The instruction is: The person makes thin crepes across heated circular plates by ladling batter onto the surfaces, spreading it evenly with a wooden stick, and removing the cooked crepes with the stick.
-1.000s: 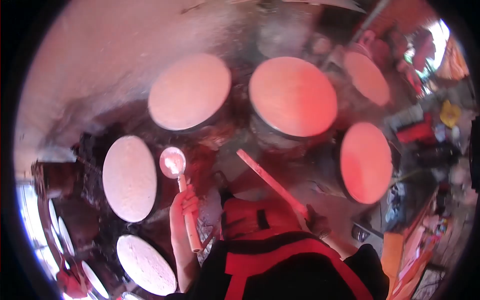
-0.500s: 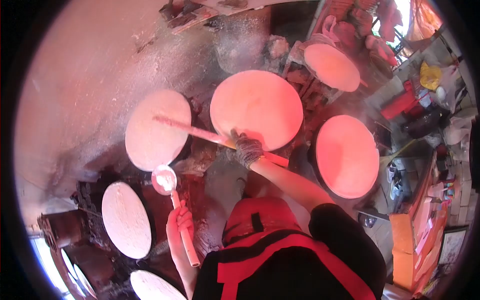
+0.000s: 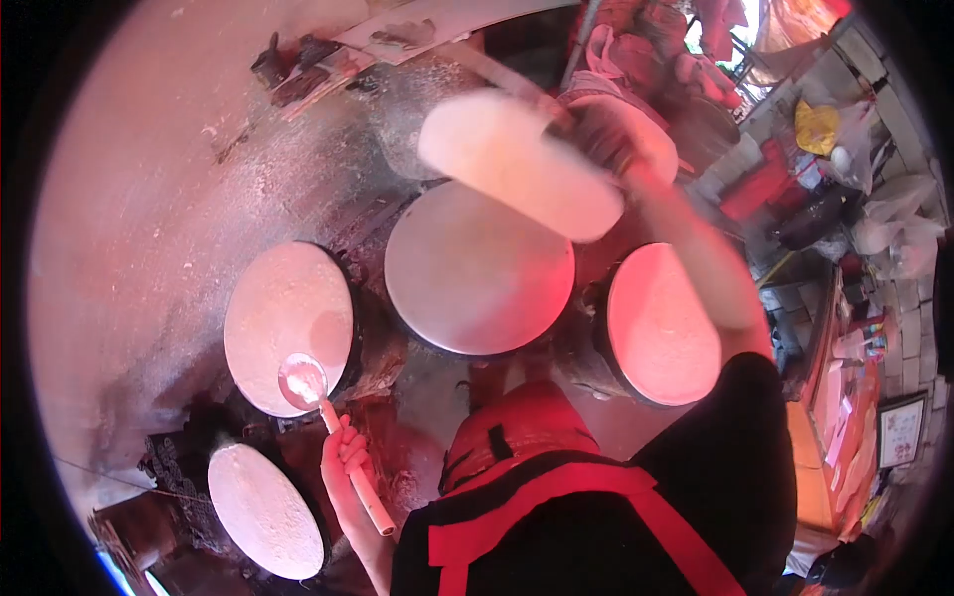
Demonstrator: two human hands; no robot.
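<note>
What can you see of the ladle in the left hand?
The ladle has a round bowl with white matter in it and a long, pale handle, perhaps wood or bamboo. It slants, bowl away from the body. The left hand grips the handle near its middle. In view, the bowl overlaps a round pale sheet; whether they touch is unclear.

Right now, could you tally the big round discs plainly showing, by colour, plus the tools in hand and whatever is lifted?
Pale, round, flat discs: 4
Bare grey round griddle: 1
Pale limp lifted sheet: 1
Round ladle with long pale handle: 1
Long thin stick: 1
Total: 8
</note>
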